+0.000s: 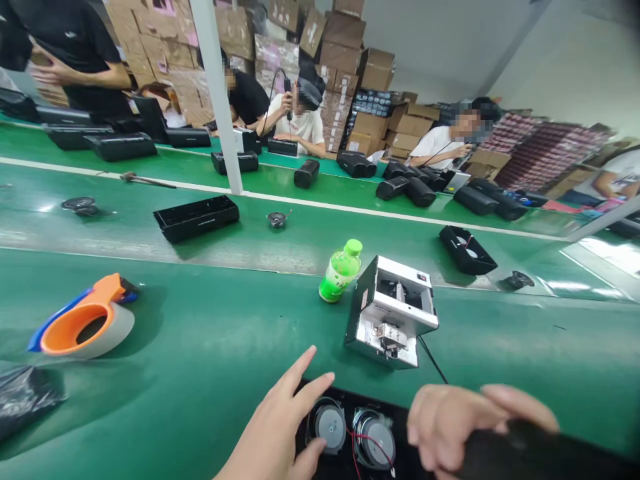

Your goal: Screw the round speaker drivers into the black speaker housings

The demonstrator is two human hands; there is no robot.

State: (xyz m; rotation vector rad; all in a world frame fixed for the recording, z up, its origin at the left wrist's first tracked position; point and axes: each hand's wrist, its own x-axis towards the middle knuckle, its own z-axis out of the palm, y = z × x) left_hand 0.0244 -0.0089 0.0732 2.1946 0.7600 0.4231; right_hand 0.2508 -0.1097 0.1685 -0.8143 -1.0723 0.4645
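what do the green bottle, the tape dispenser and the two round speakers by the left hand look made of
Green bottle: likely plastic, glossy; its upper part looks see-through.
Tape dispenser: probably molded plastic, with even, smooth orange and blue surfaces.
Two round speakers: their grey, disc-shaped backs have a dull sheen suggesting metal, though the exact kind can't be told.

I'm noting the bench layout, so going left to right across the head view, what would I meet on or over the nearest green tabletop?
Going by their middles: black bag, orange tape dispenser, left hand, green bottle, white machine, right hand, dark object in its grip.
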